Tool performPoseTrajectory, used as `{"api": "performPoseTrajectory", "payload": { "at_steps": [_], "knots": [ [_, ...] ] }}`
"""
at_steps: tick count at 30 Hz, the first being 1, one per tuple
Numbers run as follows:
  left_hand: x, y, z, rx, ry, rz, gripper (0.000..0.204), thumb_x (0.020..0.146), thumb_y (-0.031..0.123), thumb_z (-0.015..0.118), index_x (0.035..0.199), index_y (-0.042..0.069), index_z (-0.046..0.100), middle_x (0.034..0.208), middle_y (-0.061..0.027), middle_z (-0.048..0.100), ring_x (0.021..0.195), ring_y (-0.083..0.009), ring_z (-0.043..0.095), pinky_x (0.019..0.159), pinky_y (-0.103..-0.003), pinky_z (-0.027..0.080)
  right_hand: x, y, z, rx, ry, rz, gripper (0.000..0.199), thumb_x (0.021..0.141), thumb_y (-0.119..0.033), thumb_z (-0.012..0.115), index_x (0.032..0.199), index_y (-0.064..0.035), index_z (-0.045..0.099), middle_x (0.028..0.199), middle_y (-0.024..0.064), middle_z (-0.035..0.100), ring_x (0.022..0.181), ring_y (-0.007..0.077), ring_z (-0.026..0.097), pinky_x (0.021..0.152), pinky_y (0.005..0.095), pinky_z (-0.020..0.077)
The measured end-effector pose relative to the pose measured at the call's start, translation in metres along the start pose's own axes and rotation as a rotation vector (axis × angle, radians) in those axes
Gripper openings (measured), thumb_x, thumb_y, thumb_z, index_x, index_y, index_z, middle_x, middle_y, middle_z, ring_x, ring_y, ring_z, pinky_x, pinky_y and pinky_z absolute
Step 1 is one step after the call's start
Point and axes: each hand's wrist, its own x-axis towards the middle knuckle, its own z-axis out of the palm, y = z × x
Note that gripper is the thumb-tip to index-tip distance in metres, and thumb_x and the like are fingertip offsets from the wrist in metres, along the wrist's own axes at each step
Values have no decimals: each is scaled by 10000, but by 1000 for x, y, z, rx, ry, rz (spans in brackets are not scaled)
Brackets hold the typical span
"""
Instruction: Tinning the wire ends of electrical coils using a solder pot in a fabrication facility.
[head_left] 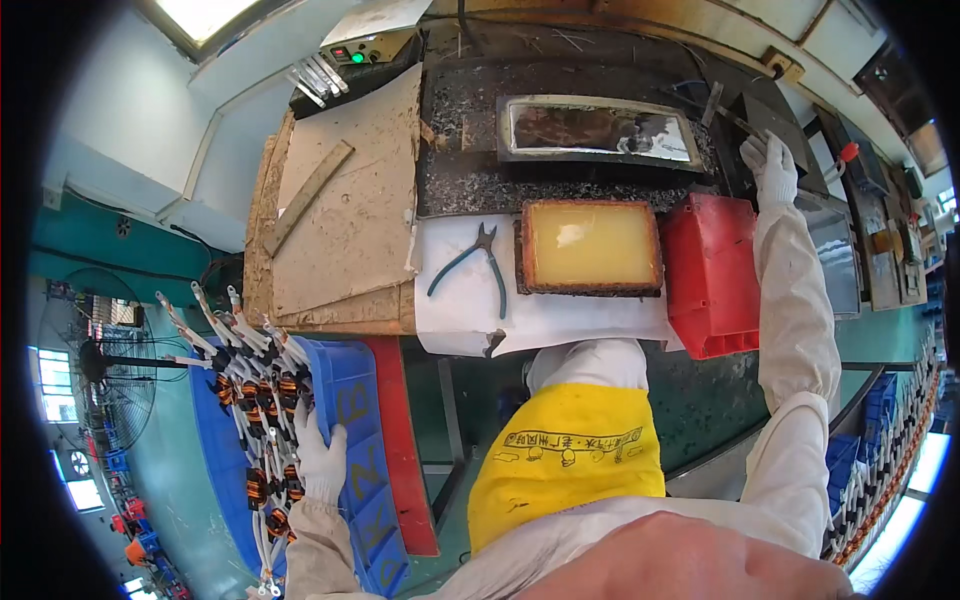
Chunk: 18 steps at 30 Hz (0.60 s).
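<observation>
My left hand (320,462), in a white glove, reaches into a blue crate (365,440) at the lower left. Its thumb stands apart from the stretched fingers, whose tips touch the bundle of copper-wound coils (257,488) with white leads. On the far right my gloved right hand (772,172) is closed around the end of a thin-handled scraper (712,103). The scraper's blade lies beside the right end of a rectangular metal solder pot (600,132), which has a dark film and a shiny patch on its surface.
A tray of yellowish wax-like material (592,245) stands before the pot, beside a red bin (712,275). Cutting pliers (483,262) lie on white paper. A wooden strip (310,198) rests on a board at left. Behind it is a control box (370,50). Yellow cloth (570,460) covers my lap.
</observation>
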Motion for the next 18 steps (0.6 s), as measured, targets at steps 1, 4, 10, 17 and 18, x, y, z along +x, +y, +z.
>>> {"api": "performPoseTrajectory", "payload": {
  "at_steps": [1, 4, 10, 17, 18],
  "knots": [
    [-1, 1, -1, 3, -3, -13, 496, 904, 169, 578, 1381, 57, 501, 1557, -202, 314, 1375, -378, 408, 1109, -425, 374, -5, -5, 5, -43, -4, -14, 413, 1037, -283, 522, 1296, 37, 510, 1155, 202, 650, 948, 264, 703, 852, 357, 589],
    [-1, -7, 2, 3, 29, 49, 503, 901, 170, 578, 1386, 60, 496, 1560, -205, 310, 1368, -376, 418, 1104, -423, 382, -6, -5, 6, -88, -48, -20, 409, 1036, -286, 528, 1296, 29, 525, 1161, 201, 655, 950, 251, 704, 848, 340, 585],
    [-1, -8, 2, 18, -2, 1, 513, 902, 172, 578, 1396, 65, 488, 1569, -191, 303, 1373, -370, 415, 1103, -419, 386, -23, -24, 24, -138, -119, -46, 401, 1046, -284, 509, 1300, 26, 526, 1139, 187, 656, 945, 218, 692, 852, 308, 567],
    [-2, -6, 2, 5, 14, 0, 513, 902, 184, 583, 1394, 71, 492, 1571, -187, 304, 1374, -370, 414, 1105, -416, 385, -63, -37, 52, -157, -364, 43, 380, 1054, -290, 488, 1278, 8, 560, 1111, 173, 682, 938, 219, 697, 860, 337, 564],
    [-1, -8, 2, 2, 11, 5, 514, 902, 186, 584, 1395, 72, 492, 1569, -190, 305, 1373, -373, 414, 1104, -415, 386, -71, -39, 58, -156, -366, 43, 380, 1054, -290, 488, 1278, 8, 560, 1111, 173, 682, 938, 219, 697, 860, 337, 564]
  ]
}}
